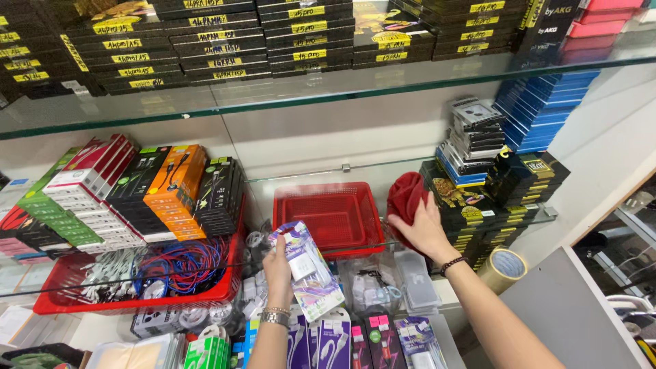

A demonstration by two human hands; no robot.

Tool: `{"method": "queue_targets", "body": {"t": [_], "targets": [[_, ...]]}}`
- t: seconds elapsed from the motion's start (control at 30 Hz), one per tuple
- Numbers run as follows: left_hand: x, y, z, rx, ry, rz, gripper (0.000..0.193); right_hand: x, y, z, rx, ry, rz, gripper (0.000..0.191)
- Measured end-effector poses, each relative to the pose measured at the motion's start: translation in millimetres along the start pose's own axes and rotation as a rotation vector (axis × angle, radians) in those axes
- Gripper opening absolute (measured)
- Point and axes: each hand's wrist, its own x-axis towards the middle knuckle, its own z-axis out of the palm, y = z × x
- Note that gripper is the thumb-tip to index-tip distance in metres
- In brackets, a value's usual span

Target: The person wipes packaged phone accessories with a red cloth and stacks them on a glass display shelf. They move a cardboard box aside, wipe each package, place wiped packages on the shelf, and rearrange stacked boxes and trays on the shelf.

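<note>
My left hand (277, 268) grips a purple-and-white blister pack with a white charger (307, 270), holding it up in front of the lower glass shelf. A metal watch band sits on that wrist. My right hand (425, 229) presses a dark red cloth (404, 198) against the glass shelf (355, 167), beside an empty red plastic basket (328, 212). A dark bead bracelet circles the right wrist. Just right of the cloth stand stacks of black-and-gold boxes (478, 205).
A red tray (137, 290) of coiled cables sits lower left, with green, white, black and orange boxes (137, 191) stacked above it. Blue boxes (540, 109) stand at the right. Black boxes fill the top glass shelf (273, 96). A tape roll (504, 268) lies lower right.
</note>
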Motion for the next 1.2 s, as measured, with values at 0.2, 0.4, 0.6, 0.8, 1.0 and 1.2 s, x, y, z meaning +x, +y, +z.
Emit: {"method": "queue_targets", "body": {"t": [0.2, 0.4, 0.6, 0.8, 1.0, 1.2], "targets": [[28.2, -10.0, 44.7, 0.4, -0.02, 0.234, 0.039, 20.8, -7.2, 36.0, -0.462, -0.269, -0.102, 0.087], [42.3, -6.4, 62.1, 0.561, 0.027, 0.459, 0.035, 87.1, 43.4, 35.6, -0.522, 0.018, -0.05, 0.063], [42.4, -2.0, 60.2, 0.292, -0.005, 0.276, 0.045, 80.5, -79.0, 131.8, -0.171, 0.082, -0.526, 0.042], [44.6, 4.2, 44.6, -0.021, -0.107, 0.062, 0.042, 138.0, -21.6, 95.7, -0.461, -0.008, -0.262, 0.039], [56.8, 31.9, -1.4, -0.055, -0.005, 0.149, 0.039, 147.7, -68.6, 146.3, -0.64, 0.035, -0.002, 0.058], [55.9, 47.9, -29.5, -0.099, 0.032, 0.156, 0.038, 108.2, -160.4, 199.8, -0.136, -0.108, -0.713, 0.049]]}}
